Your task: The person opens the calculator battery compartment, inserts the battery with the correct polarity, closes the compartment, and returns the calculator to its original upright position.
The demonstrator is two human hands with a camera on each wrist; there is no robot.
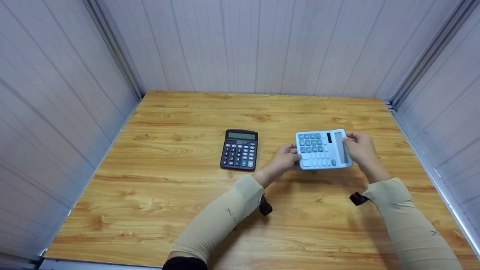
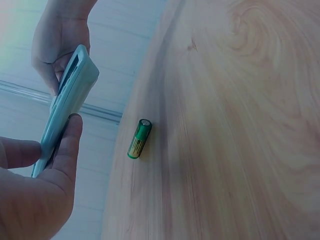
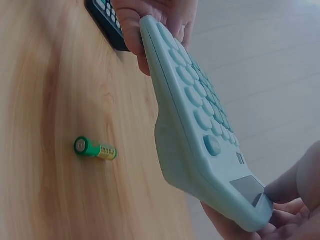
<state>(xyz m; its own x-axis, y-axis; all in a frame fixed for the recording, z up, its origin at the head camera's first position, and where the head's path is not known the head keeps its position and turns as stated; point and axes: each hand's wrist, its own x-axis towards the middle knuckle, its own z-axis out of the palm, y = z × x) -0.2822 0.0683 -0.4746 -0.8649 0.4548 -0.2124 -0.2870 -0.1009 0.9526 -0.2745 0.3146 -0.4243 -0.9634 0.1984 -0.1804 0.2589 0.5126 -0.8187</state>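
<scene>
A light blue calculator (image 1: 318, 150) is held up above the table, turned sideways with its screen toward the right. My left hand (image 1: 282, 162) pinches its keypad end, thumb on the front and fingers behind. At the screen end my right hand (image 1: 362, 150) grips it, the thumb lying over the display. Both wrist views show the blue calculator (image 3: 185, 115) raised off the wood. Beneath it a green and gold battery (image 2: 139, 139) lies on the tabletop, mostly hidden by the calculator in the head view.
A black calculator (image 1: 239, 150) lies face up on the wooden table (image 1: 168, 210), left of the hands. Pale panel walls (image 1: 240, 45) enclose the table at the back and both sides.
</scene>
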